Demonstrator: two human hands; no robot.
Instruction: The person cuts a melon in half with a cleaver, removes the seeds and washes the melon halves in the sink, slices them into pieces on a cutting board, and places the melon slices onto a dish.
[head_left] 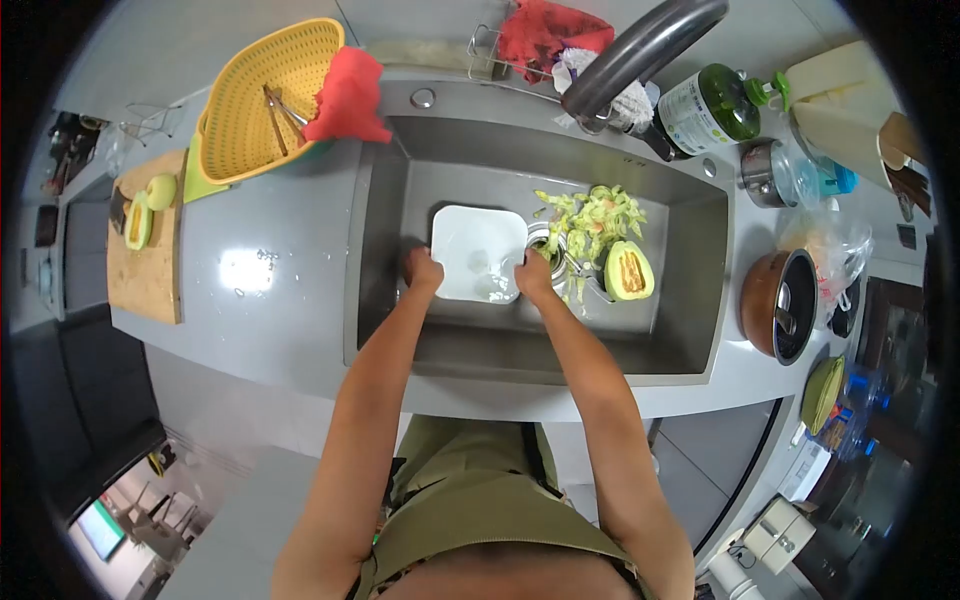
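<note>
A white square dish [478, 245] with a little water in it is held level inside the grey sink [480, 345]. My left hand [423, 270] grips its left edge, fingers closed round the rim. On the opposite edge, my right hand [534, 272] has the dish pinched the same way. Just right of that hand, a heap of pale green peelings [600, 222] lies by the drain [546, 240]. Below the heap rests a halved melon [629, 271], cut face up, showing orange seeds.
A cutting board [150, 275] with melon pieces [139, 228] stands at the left. Behind it sit a yellow basket [235, 110] and red cloth [350, 95]. The faucet [650, 55] overhangs the sink's back; a green bottle [708, 108] and brown pot [762, 300] stand right.
</note>
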